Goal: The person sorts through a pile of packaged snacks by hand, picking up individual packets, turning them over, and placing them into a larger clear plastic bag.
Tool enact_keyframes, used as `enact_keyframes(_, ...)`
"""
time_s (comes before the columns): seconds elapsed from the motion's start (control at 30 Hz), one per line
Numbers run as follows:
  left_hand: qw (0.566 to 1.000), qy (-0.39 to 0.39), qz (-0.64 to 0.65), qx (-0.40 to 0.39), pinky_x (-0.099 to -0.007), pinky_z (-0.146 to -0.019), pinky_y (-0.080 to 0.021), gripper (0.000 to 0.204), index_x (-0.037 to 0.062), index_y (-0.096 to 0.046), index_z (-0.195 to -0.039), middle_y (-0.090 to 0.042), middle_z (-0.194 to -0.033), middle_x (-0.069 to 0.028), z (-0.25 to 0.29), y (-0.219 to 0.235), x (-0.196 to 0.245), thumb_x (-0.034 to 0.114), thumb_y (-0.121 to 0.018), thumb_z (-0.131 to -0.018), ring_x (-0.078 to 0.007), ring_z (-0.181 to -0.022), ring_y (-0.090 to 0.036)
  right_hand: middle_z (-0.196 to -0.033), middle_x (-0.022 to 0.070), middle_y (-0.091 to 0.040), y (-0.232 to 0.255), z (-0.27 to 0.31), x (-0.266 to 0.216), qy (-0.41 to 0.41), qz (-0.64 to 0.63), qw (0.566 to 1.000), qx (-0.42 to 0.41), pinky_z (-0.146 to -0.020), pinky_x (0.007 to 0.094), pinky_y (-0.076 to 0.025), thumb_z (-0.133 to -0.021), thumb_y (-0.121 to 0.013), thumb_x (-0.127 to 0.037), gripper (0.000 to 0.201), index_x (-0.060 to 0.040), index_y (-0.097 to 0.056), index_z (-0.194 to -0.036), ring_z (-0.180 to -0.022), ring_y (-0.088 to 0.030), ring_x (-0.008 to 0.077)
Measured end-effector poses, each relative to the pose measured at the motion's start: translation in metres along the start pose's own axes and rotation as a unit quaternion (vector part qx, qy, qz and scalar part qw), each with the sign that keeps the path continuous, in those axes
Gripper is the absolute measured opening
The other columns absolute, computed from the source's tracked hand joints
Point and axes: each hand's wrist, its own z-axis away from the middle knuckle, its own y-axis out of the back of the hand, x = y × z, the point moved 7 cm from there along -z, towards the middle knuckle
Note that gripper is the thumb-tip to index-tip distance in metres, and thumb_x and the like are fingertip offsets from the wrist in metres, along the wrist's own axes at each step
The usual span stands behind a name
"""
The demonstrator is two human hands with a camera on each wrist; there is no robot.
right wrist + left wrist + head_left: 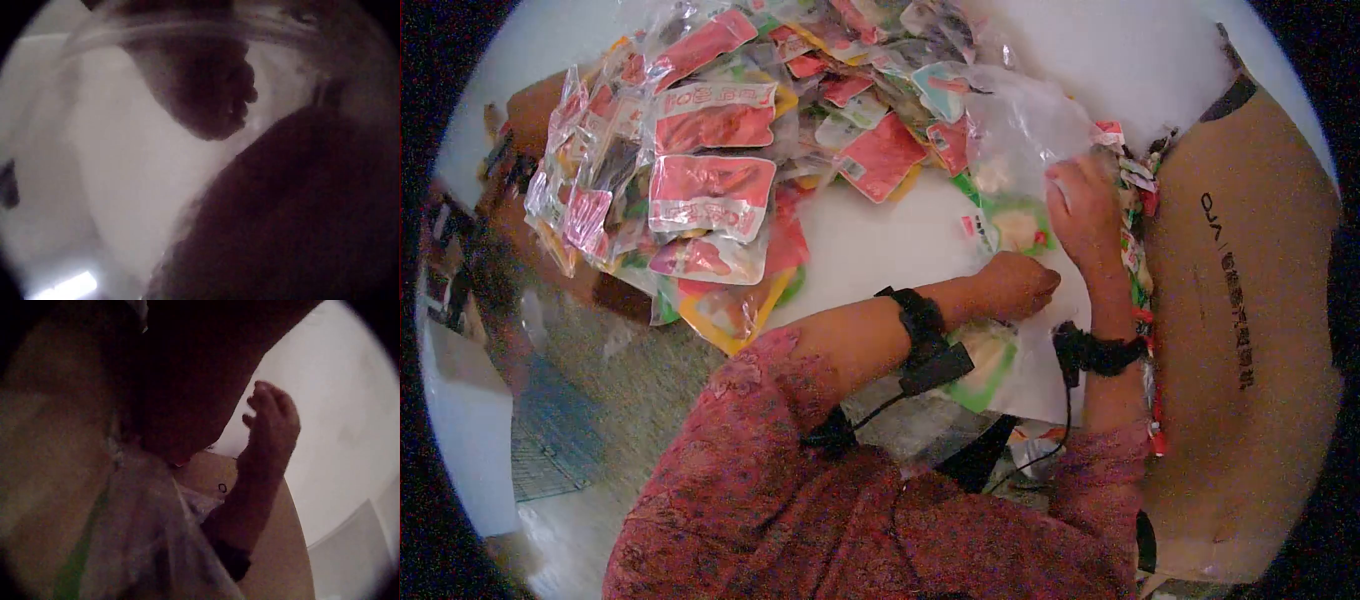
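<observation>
In the head view my left hand is a curled fist gripping a clear plastic bag. Cloudy film runs down from it in the left wrist view. Green-edged packets with pale contents show above and below that fist. My right hand is beside the bag's upper right part, fingers bent. In the left wrist view, the right hand is raised with a gap between thumb and fingers. Film crosses the right wrist view in front of the left hand.
A large heap of red-labelled food packets in clear wrapping covers the left and back of the white table. At the right stands a tall cardboard box, with a row of small packets along its near side.
</observation>
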Motion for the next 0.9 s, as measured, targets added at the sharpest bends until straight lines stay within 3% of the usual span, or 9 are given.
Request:
enact_keyframes(0.07, 1.0, -0.005, 0.009, 0.025, -0.0447, -0.054, -0.045, 0.016, 0.0076, -0.05, -0.082, -0.056, -0.07, -0.0152, 0.001, -0.002, -0.001, 0.02, -0.046, -0.074, -0.034, -0.065, -0.056, -0.092, 0.015, -0.054, -0.021, -0.014, -0.029, 0.076, -0.243, 0.956, -0.148, -0.076, 0.0378, -0.041, -0.075, -0.049, -0.021, 0.024, -0.0038, -0.054, -0.091, -0.086, -0.052, 0.0309)
enact_keyframes(0.2, 0.994, -0.057, 0.073, 0.056, -0.0448, -0.056, -0.042, 0.014, 0.0094, -0.053, -0.077, -0.056, -0.072, -0.0129, 0.005, -0.003, -0.006, 0.016, -0.051, -0.065, -0.0315, -0.07, -0.055, -0.089, 0.0128, -0.056, -0.068, -0.02, -0.073, 0.194, -0.314, 0.897, -0.245, -0.075, 0.0361, -0.041, -0.072, -0.05, -0.012, 0.014, -0.0059, -0.056, -0.083, -0.084, -0.052, 0.0286)
enact_keyframes(0.27, 0.988, -0.077, 0.089, 0.102, -0.0444, -0.057, -0.042, 0.016, 0.0103, -0.054, -0.078, -0.056, -0.071, -0.0127, 0.01, 0.007, -0.007, 0.016, -0.052, -0.063, -0.0316, -0.069, -0.056, -0.094, 0.0133, -0.055, -0.091, -0.03, -0.062, 0.107, -0.114, 0.951, -0.268, -0.079, 0.0383, -0.04, -0.071, -0.051, -0.012, 0.022, -0.0075, -0.056, -0.092, -0.09, -0.051, 0.0286)
enact_keyframes(0.33, 0.979, -0.094, 0.107, 0.147, -0.044, -0.057, -0.043, 0.019, 0.0112, -0.056, -0.08, -0.056, -0.07, -0.0125, 0.015, 0.017, -0.006, 0.016, -0.053, -0.062, -0.0317, -0.068, -0.056, -0.099, 0.014, -0.053, -0.14, -0.038, -0.008, 0.144, -0.038, 0.957, -0.248, -0.081, 0.0385, -0.039, -0.07, -0.051, -0.011, 0.029, -0.0081, -0.053, -0.099, -0.094, -0.049, 0.0289)
enact_keyframes(0.4, 0.986, -0.008, 0.133, 0.105, -0.0429, -0.058, -0.044, 0.018, 0.0112, -0.057, -0.08, -0.057, -0.069, -0.0127, 0.009, 0.016, -0.013, 0.016, -0.052, -0.064, -0.0318, -0.067, -0.057, -0.103, 0.0147, -0.051, -0.136, -0.04, 0.003, 0.177, 0.038, 0.958, -0.224, -0.083, 0.0387, -0.038, -0.068, -0.051, -0.01, 0.037, -0.0086, -0.05, -0.105, -0.098, -0.048, 0.0292)
enact_keyframes(0.47, 0.992, 0.022, 0.113, 0.06, -0.0424, -0.058, -0.045, 0.017, 0.0107, -0.058, -0.079, -0.058, -0.068, -0.0129, 0.005, 0.018, -0.009, 0.016, -0.051, -0.064, -0.0317, -0.067, -0.057, -0.115, 0.0138, -0.044, -0.089, -0.032, 0.004, -0.007, 0.059, 0.934, -0.352, -0.083, 0.0385, -0.038, -0.065, -0.054, -0.007, 0.052, -0.0101, -0.041, -0.115, -0.106, -0.042, 0.029)
enact_keyframes(0.6, 0.997, 0.049, 0.06, 0.016, -0.0421, -0.06, -0.045, 0.015, 0.0086, -0.057, -0.077, -0.058, -0.069, -0.0132, 0.002, 0.013, -0.01, 0.015, -0.049, -0.065, -0.0308, -0.068, -0.058, -0.122, 0.0117, -0.038, -0.093, -0.025, -0.01, 0.067, 0.056, 0.942, -0.324, -0.085, 0.0384, -0.037, -0.063, -0.055, -0.005, 0.057, -0.0106, -0.038, -0.117, -0.111, -0.038, 0.0273)
enact_keyframes(0.77, 0.997, 0.024, 0.064, 0.032, -0.0442, -0.055, -0.045, 0.016, 0.0083, -0.056, -0.077, -0.058, -0.066, -0.0146, 0.001, 0.012, -0.011, 0.018, -0.053, -0.065, -0.0336, -0.063, -0.057, -0.119, 0.0099, -0.04, -0.094, -0.015, -0.037, 0.339, 0.098, 0.929, -0.112, -0.085, 0.0368, -0.035, -0.065, -0.054, -0.006, 0.052, -0.01, -0.041, -0.115, -0.11, -0.039, 0.0256)
enact_keyframes(0.9, 0.997, 0.024, 0.059, 0.03, -0.0449, -0.056, -0.045, 0.017, 0.0067, -0.055, -0.078, -0.058, -0.067, -0.0159, -0.002, 0.01, -0.013, 0.017, -0.054, -0.064, -0.035, -0.063, -0.057, -0.113, 0.0102, -0.046, -0.107, -0.02, -0.032, 0.306, 0.045, 0.932, -0.19, -0.085, 0.0371, -0.035, -0.066, -0.054, -0.009, 0.047, -0.0091, -0.045, -0.112, -0.107, -0.042, 0.0268)
